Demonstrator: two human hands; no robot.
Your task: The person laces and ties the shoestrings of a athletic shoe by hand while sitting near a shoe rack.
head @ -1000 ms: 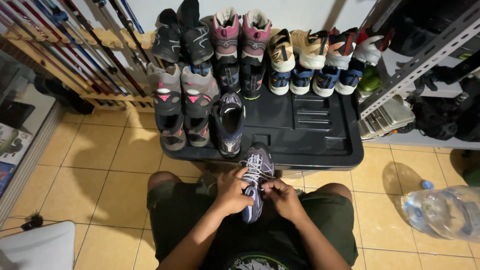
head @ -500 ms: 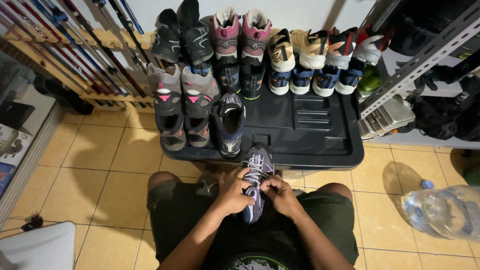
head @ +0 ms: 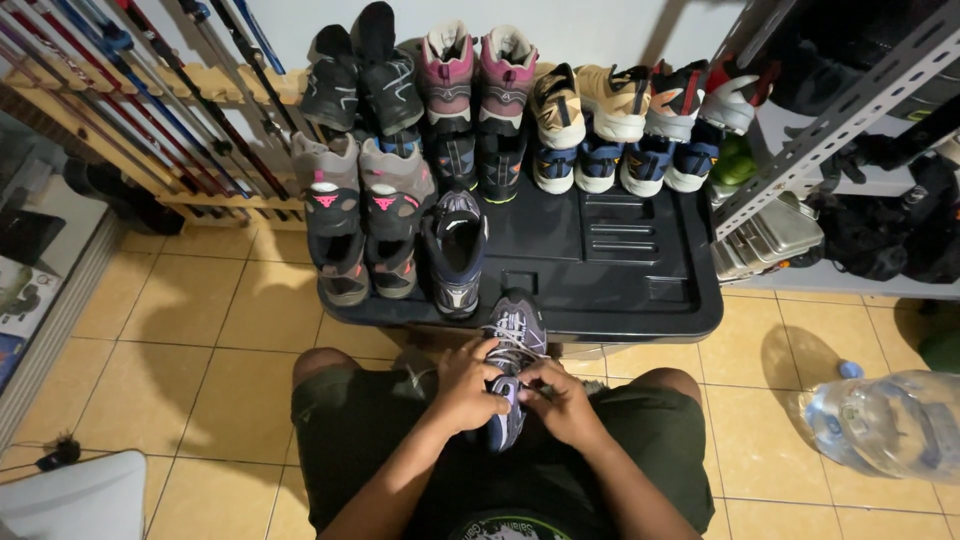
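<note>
On the lap, both hands work the grey-purple shoe's [head: 510, 370] laces.
Left hand [head: 468, 385] and right hand [head: 562, 400] pinch the laces [head: 512, 345] closed; keep tension even, shoe steady.

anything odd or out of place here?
Mostly tidy: shoes stand in paired rows on the black lid. One dark shoe sits alone, its match being the grey shoe that both the left hand and right hand hold at the laces. A large water bottle lies on its side on the floor.
</note>
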